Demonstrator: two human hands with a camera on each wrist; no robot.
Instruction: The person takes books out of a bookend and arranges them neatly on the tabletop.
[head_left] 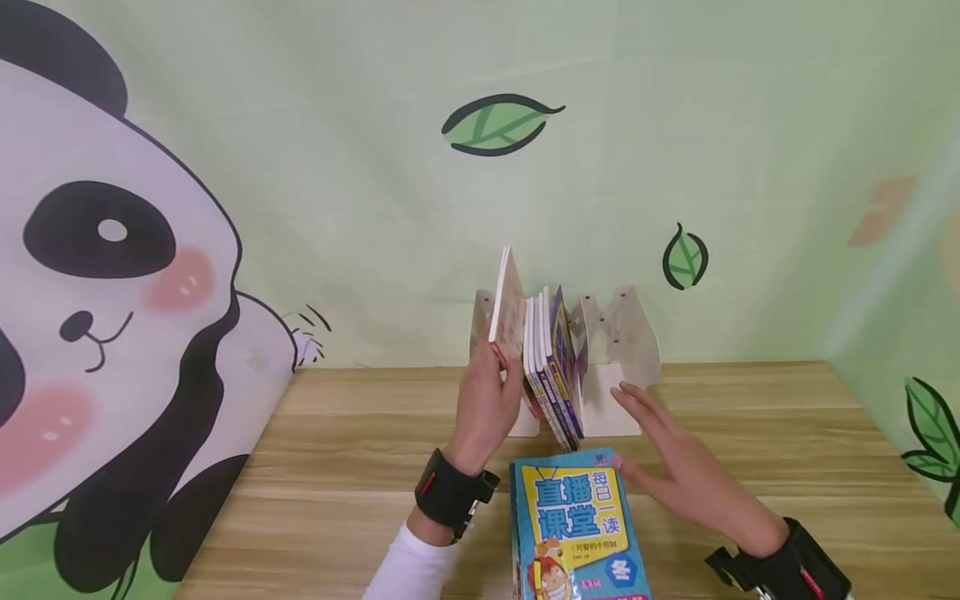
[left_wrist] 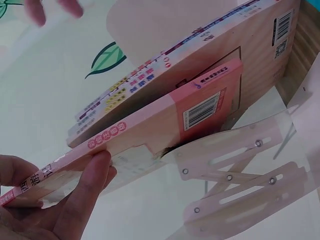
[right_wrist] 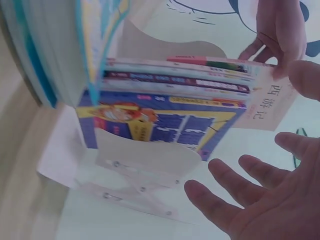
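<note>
My left hand (head_left: 483,408) pinches a pale pink book (head_left: 509,308) at the left end of a row of books (head_left: 551,379). In the left wrist view, thumb and fingers hold this book (left_wrist: 150,117) by its spine end, and its other end reaches down beside the row. The row stands in a white expandable book stand (head_left: 633,333) with slotted, riveted arms. To the right, my right hand (head_left: 686,475) is spread and holds nothing, its fingertips near the stand's base. A purple and yellow book (right_wrist: 160,122) forms the row's right end.
A stack of books (head_left: 573,533) with a blue and yellow top cover lies in front of the stand on the wooden table (head_left: 360,467). Behind the table hangs a pale green backdrop (head_left: 360,208) with a panda and leaves.
</note>
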